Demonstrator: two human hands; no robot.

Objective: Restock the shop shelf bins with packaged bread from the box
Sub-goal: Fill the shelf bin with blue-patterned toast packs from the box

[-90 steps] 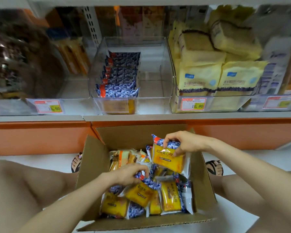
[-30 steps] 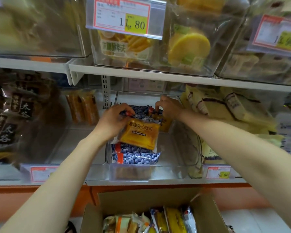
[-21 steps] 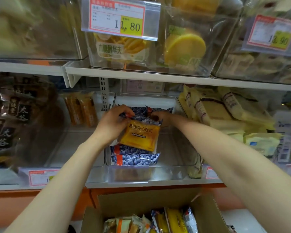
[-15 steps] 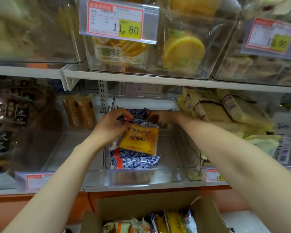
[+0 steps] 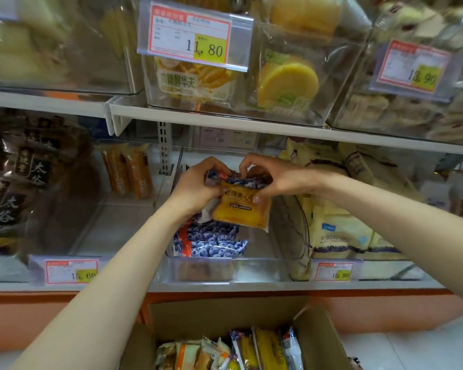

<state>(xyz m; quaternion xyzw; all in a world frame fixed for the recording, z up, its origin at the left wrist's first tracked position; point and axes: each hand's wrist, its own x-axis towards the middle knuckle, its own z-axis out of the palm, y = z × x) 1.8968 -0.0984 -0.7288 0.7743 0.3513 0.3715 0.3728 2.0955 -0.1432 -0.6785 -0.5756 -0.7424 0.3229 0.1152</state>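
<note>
Nearest, the open brown cardboard box (image 5: pixel 225 313) holds wrapped bread packets (image 5: pixel 267 348). Beyond it, over the clear plastic shelf bin (image 5: pixel 251 271), the left hand (image 5: pixel 195 185) and right hand (image 5: pixel 275 177) both pinch one yellow-and-blue bread packet (image 5: pixel 241 209) by its top edge.

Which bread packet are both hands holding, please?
The yellow-faced packet above the middle bin, gripped by left hand and right hand; the stacked packets lie below it, more in the box.
</note>
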